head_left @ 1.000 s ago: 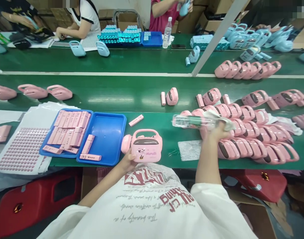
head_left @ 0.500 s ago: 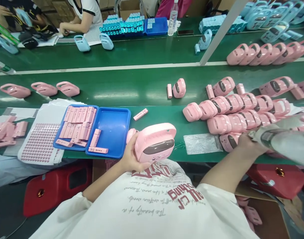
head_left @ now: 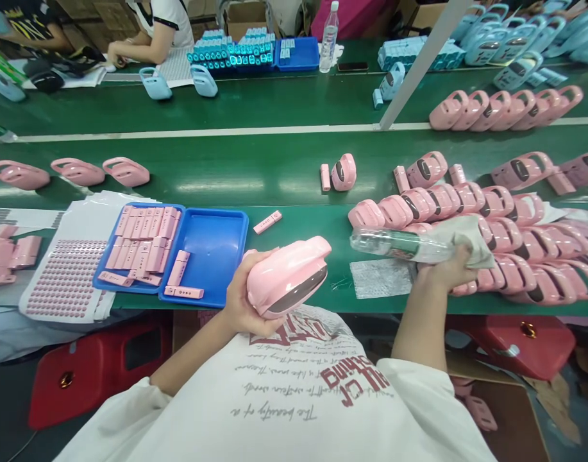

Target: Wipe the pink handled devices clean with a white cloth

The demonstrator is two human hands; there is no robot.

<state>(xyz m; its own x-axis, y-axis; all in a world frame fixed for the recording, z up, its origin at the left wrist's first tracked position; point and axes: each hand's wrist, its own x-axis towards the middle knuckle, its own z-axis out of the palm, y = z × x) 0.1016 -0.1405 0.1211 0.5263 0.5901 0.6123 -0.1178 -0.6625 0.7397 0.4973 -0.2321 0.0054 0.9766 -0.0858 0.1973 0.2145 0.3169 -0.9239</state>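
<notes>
My left hand (head_left: 248,298) is wrapped round a glossy pink plastic casing (head_left: 279,273) with a carry handle and a dark oval window. It is tilted in front of my shirt, handle turned up and away. My right hand (head_left: 450,269) grips a clear plastic bottle (head_left: 387,244) together with a whitish cloth (head_left: 474,237). The bottle lies nearly level, its base to the left, above a sheet of bubble wrap (head_left: 378,279). Behind the bottle and cloth stand rows of similar pink casings (head_left: 553,282). The cloth hides the bottle's neck.
Two blue trays (head_left: 236,221) hold small pink bar-shaped parts. Sticker sheets (head_left: 36,289) and more pink parts (head_left: 24,251) are at left. Across the green bench, a slanted metal post (head_left: 419,70) rises near blue casings (head_left: 498,45). A red stool (head_left: 529,346) stands below the bench edge.
My right hand has moved left, swinging the bottle round so that its base points left. My left hand has tilted the pink casing, turning its end more toward me. The view has shifted slightly.
</notes>
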